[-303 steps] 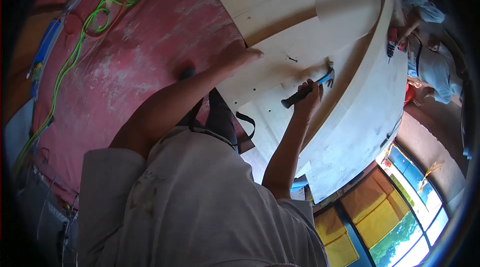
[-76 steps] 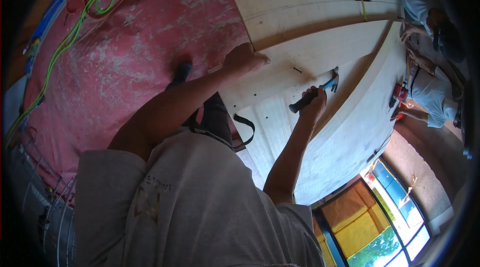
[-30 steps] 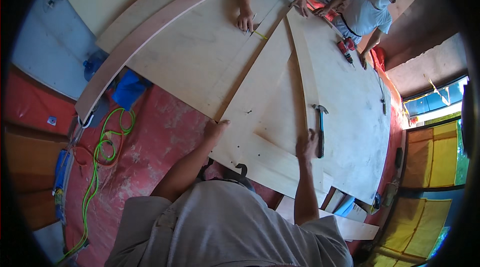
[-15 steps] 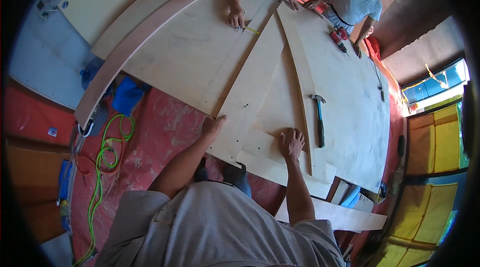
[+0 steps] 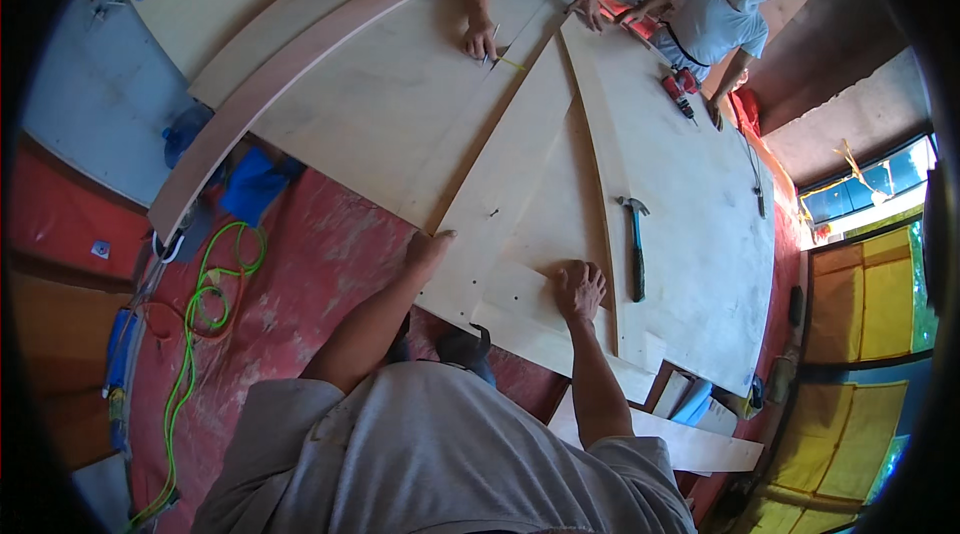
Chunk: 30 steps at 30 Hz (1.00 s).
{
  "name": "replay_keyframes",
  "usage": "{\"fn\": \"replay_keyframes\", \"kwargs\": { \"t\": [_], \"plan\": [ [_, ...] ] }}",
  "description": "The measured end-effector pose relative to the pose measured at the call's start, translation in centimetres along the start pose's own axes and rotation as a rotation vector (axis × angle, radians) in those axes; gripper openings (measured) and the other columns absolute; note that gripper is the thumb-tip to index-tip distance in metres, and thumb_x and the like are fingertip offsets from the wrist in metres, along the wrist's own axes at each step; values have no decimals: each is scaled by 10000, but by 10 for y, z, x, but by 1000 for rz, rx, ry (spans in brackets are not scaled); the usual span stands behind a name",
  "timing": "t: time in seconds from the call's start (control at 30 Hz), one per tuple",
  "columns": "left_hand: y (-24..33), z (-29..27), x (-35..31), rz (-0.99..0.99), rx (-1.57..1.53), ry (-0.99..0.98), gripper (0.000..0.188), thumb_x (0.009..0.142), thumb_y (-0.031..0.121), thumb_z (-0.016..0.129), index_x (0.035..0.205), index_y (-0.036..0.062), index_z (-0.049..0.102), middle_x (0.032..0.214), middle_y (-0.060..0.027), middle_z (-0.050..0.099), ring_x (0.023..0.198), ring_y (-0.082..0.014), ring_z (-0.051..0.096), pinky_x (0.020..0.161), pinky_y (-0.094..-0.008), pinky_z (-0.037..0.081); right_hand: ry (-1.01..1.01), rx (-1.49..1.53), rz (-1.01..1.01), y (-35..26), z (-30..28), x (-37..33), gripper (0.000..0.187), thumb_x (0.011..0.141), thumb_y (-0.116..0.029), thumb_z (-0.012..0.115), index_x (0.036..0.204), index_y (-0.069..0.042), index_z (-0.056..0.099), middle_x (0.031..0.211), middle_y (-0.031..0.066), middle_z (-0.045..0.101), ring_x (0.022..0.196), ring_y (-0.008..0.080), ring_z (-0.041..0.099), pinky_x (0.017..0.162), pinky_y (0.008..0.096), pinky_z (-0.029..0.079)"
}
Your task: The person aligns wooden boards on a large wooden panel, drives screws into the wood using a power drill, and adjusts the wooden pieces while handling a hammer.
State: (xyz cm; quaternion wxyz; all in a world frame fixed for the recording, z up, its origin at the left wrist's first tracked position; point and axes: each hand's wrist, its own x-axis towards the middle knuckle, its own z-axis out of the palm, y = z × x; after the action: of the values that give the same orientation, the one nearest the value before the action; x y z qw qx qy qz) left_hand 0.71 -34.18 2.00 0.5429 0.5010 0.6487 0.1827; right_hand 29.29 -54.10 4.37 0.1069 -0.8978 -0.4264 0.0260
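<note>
My left hand (image 5: pixel 430 249) holds the edge of a long plywood board (image 5: pixel 512 154), thumb on top and the other fingers mostly hidden. Flat on a short crosswise plywood piece (image 5: pixel 525 296) rests my right hand (image 5: pixel 580 290), its fingers spread a little. The long board slants away from me across a big plywood sheet (image 5: pixel 700 264). A narrow, slightly curved wooden strip (image 5: pixel 598 149) meets it at the far end, making a wedge shape. Right of the strip lies a claw hammer (image 5: pixel 636 249) with a blue and black handle.
Across the sheet, one co-worker's hand (image 5: pixel 481 40) holds a pencil by a yellow tape measure (image 5: pixel 510 63). Another co-worker (image 5: pixel 715 19) leans at the far right edge near a red drill (image 5: pixel 680 94). A curved wooden strip (image 5: pixel 300 54) borders the left; a green hose (image 5: pixel 195 354) lies on the red floor.
The view has shifted slightly. Both my hands keep their places on the boards, and the co-worker's pencil hand stays near the tape measure.
</note>
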Motion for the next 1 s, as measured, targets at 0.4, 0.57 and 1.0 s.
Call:
{"fn": "replay_keyframes", "kwargs": {
  "t": [0.4,0.57,1.0],
  "plan": [
    [-13,5,4,122,-56,112,632,770,443,772,1051,-112,665,1017,-298,706,989,-387,704,832,-449,535,27,15,-12,-1,-1,1,549,917,-524,593,1294,-125,563,1370,148,477,1322,366,401,1087,518,324],
    [-12,5,4,44,-18,58,627,768,441,772,1028,-120,667,989,-296,710,969,-384,710,814,-443,538,39,8,-7,-2,-4,-3,536,904,-507,601,1278,-124,570,1368,147,481,1312,370,410,1087,520,325],
    [-10,4,7,-4,0,45,659,769,450,780,1044,-136,661,1068,-330,687,1029,-392,696,839,-449,540,72,29,-34,1,1,1,544,896,-512,616,1263,-113,567,1339,143,494,1300,369,415,1073,518,336]
  ]
}}
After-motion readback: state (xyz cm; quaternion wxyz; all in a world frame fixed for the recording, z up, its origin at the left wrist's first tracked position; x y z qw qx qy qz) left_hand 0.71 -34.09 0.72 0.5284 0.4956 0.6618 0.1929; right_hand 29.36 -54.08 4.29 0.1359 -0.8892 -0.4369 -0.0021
